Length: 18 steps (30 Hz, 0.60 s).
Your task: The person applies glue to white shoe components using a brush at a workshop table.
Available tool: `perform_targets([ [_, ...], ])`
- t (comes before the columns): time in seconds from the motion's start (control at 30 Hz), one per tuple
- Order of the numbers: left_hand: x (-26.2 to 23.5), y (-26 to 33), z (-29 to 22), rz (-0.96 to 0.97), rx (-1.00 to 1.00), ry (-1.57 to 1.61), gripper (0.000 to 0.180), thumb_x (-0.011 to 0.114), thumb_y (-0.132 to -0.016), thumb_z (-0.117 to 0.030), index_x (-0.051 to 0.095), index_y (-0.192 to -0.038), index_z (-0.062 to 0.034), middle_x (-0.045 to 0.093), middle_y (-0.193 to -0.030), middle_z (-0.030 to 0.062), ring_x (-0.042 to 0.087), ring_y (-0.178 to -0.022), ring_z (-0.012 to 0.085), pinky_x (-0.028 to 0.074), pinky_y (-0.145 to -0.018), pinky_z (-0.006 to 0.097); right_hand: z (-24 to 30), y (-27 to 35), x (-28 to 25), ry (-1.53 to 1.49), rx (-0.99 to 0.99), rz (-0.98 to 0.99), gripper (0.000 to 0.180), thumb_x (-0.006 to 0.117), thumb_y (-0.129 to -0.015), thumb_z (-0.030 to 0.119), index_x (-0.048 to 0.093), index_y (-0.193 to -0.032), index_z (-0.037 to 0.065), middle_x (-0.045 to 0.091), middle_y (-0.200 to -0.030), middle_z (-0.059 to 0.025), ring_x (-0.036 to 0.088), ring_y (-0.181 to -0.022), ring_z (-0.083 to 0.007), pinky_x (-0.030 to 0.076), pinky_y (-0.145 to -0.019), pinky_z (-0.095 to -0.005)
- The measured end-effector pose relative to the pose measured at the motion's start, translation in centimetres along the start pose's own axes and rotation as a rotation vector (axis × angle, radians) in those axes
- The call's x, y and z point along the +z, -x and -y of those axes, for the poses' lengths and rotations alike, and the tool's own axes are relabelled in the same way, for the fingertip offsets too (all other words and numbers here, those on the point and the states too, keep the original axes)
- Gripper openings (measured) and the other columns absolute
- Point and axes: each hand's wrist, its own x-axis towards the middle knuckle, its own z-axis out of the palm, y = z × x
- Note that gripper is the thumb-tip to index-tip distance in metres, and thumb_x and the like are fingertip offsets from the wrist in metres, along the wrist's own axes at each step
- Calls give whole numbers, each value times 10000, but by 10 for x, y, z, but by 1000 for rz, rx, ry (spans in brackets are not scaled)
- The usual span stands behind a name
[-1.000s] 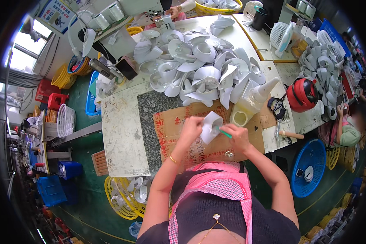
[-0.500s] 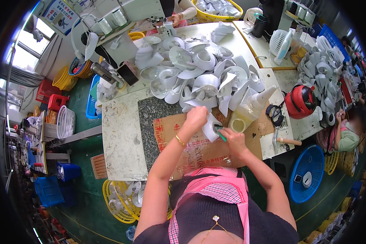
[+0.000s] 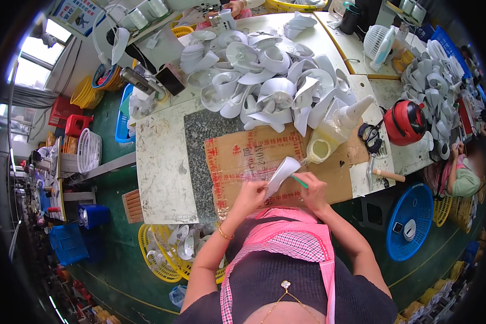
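Observation:
Close above the cardboard sheet (image 3: 237,162), my left hand (image 3: 251,196) pinches the lower end of a white shoe upper (image 3: 282,174), which stands tilted up to the right. My right hand (image 3: 314,193) grips a thin green-handled tool (image 3: 299,182); its tip is behind the upper, so its kind cannot be told. Beyond my right hand a cut, translucent plastic bottle (image 3: 336,132) lies slanted, its round opening facing me. A large heap of white shoe uppers (image 3: 270,89) covers the table past the cardboard.
A hammer (image 3: 389,175) with a wooden handle lies right of the cardboard, near a red rounded appliance (image 3: 406,123). A speckled dark slab (image 3: 200,178) shows at the left. Baskets stand below, yellow (image 3: 155,254) and blue (image 3: 410,222). Another person's hand (image 3: 233,8) is at the far machine.
My left hand has come down toward me with the upper, now turned edge-on. My right hand has drawn slightly nearer, still holding the green-handled tool. The view has shifted a little.

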Motion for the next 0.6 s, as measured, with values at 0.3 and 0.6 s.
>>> perform_targets([
  [0.3,42,28,23,-231,-127,304,261,680,-862,-82,737,-1079,51,761,-857,169,736,-728,176,594,-715,307,-17,7,-11,64,119,-53,170,644,-930,130,735,-1073,115,724,-958,-116,702,-834,-338,551,-672,-406],
  [0.6,-26,99,25,-1000,-338,322,156,693,-848,-100,722,-957,9,635,-649,17,579,-598,72,477,-585,262,-44,27,-31,174,493,-105,201,625,-995,171,724,-1099,30,732,-934,-118,675,-742,-185,518,-672,-323],
])
